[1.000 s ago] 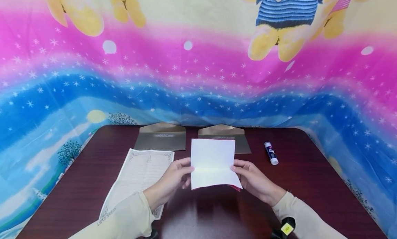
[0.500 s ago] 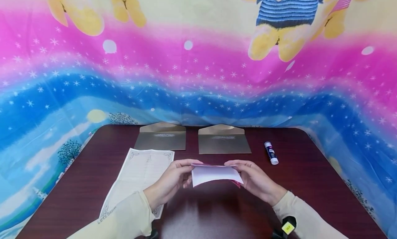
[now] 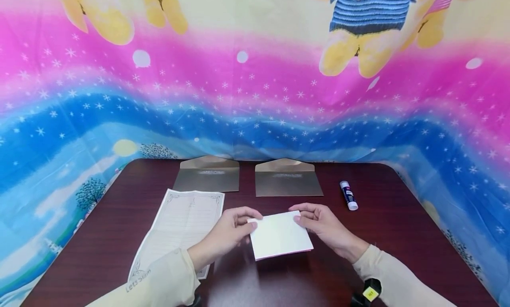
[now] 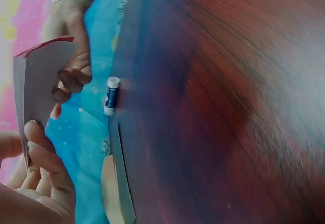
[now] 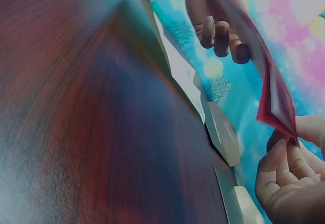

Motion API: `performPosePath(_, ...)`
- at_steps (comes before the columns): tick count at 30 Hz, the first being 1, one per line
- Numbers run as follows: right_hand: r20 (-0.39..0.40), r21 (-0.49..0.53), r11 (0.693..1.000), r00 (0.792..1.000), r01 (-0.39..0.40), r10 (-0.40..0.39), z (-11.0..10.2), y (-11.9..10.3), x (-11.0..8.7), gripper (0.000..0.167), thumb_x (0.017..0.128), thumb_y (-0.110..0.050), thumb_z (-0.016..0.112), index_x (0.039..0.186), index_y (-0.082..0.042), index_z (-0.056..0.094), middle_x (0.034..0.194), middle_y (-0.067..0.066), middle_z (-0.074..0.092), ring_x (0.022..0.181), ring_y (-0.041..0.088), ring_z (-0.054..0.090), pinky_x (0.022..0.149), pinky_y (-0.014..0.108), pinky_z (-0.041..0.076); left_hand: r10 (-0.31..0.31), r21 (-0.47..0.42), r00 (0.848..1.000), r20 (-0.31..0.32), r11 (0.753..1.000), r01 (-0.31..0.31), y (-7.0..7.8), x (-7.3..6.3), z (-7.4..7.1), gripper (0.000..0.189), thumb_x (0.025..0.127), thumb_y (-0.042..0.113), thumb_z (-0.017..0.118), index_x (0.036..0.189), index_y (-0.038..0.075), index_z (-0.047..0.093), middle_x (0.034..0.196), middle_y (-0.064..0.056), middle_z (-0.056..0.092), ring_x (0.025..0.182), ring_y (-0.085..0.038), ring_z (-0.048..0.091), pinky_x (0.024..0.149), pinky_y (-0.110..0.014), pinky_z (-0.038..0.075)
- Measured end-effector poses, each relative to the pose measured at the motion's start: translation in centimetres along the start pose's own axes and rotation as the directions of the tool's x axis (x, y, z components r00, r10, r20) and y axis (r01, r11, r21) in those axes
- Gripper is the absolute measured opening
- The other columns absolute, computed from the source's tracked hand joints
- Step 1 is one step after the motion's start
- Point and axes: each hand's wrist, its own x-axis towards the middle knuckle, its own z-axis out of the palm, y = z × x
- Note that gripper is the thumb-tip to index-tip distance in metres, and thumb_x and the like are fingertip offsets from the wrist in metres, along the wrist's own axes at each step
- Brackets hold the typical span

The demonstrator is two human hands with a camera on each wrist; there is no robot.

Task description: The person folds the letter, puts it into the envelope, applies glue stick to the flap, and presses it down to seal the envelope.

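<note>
A folded sheet of paper point(image 3: 281, 236), white on top with red showing along its edge, is held above the table between both hands. My left hand point(image 3: 227, 229) pinches its far left corner. At its far right corner, my right hand point(image 3: 328, 229) pinches it between thumb and fingers. The right wrist view shows red and white layers of the folded paper point(image 5: 277, 99) standing slightly apart. A lined letter sheet with an ornate border point(image 3: 181, 227) lies flat, partly under the left forearm.
Two grey-brown envelopes point(image 3: 207, 181) with raised flaps lie at the back of the dark wooden table point(image 3: 382, 236). A glue stick point(image 3: 349, 195) lies at the right. A patterned cloth point(image 3: 255, 103) hangs behind the table and along its sides.
The paper was upright and partly open; it has folded over into a smaller piece and tipped flatter toward the near edge. Both hands keep hold, shifting only slightly.
</note>
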Motion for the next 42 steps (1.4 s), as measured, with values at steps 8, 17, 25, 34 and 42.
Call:
performPosePath(8, 0.059, -0.158, 0.975, 0.987, 0.154, -0.147, 0.9, -0.9, -0.1, 0.027, 0.102, -0.015, 0.06, 0.122, 0.003, 0.065, 0.109, 0.022, 0.073, 0.084, 0.019, 0.071, 0.071, 0.033, 0.061, 0.071, 0.221, 0.989, 0.127, 0.97, -0.098, 0.2, 0.3, 1.1, 0.019, 0.1, 0.009, 0.055, 0.106, -0.001, 0.069, 0.081, -0.01, 0.072, 0.062, -0.007, 0.056, 0.055, -0.021, 0.046)
performPosePath(17, 0.134, -0.261, 0.912, 0.947, 0.317, -0.291, 2.9, -1.5, 0.4, 0.016, 0.099, -0.011, 0.064, 0.106, 0.0, 0.072, 0.09, 0.016, 0.076, 0.073, 0.005, 0.067, 0.062, 0.027, 0.057, 0.074, 0.419, 0.985, 0.159, 0.898, -0.135, 1.1, 1.0, 3.0, 0.041, 0.105, 0.035, 0.053, 0.078, 0.011, 0.071, 0.063, 0.007, 0.059, 0.055, -0.001, 0.056, 0.051, -0.02, 0.047)
performPosePath(25, 0.045, -0.248, 0.925, 0.957, 0.288, -0.285, 2.8, -2.0, 0.9, 0.014, 0.097, -0.013, 0.066, 0.101, -0.001, 0.073, 0.087, 0.017, 0.075, 0.069, 0.011, 0.069, 0.059, 0.032, 0.059, 0.112, 0.445, 0.989, 0.101, 0.884, -0.146, 1.3, 1.1, 2.7, 0.042, 0.103, 0.028, 0.058, 0.065, 0.012, 0.054, 0.058, 0.008, 0.05, 0.054, -0.002, 0.054, 0.048, -0.021, 0.047)
performPosePath(34, -0.083, -0.253, 0.949, 0.973, 0.19, -0.217, 1.2, -2.5, 0.7, 0.018, 0.097, -0.014, 0.067, 0.104, 0.001, 0.072, 0.094, 0.02, 0.074, 0.069, 0.018, 0.07, 0.059, 0.034, 0.06, 0.148, 0.494, 0.987, 0.069, 0.854, -0.162, 0.9, 0.6, 2.0, 0.042, 0.1, 0.027, 0.064, 0.062, 0.011, 0.053, 0.054, 0.01, 0.046, 0.055, 0.0, 0.048, 0.051, -0.018, 0.039)
performPosePath(42, -0.154, -0.199, 0.972, 0.975, 0.128, -0.16, -0.3, -2.6, 0.6, 0.021, 0.099, -0.014, 0.065, 0.108, 0.003, 0.071, 0.097, 0.02, 0.075, 0.071, 0.021, 0.071, 0.06, 0.037, 0.061, 0.118, 0.448, 0.99, 0.08, 0.883, -0.142, 0.5, -0.1, 1.4, 0.036, 0.102, 0.025, 0.061, 0.069, 0.011, 0.053, 0.053, 0.006, 0.05, 0.046, -0.002, 0.049, 0.047, -0.019, 0.04)
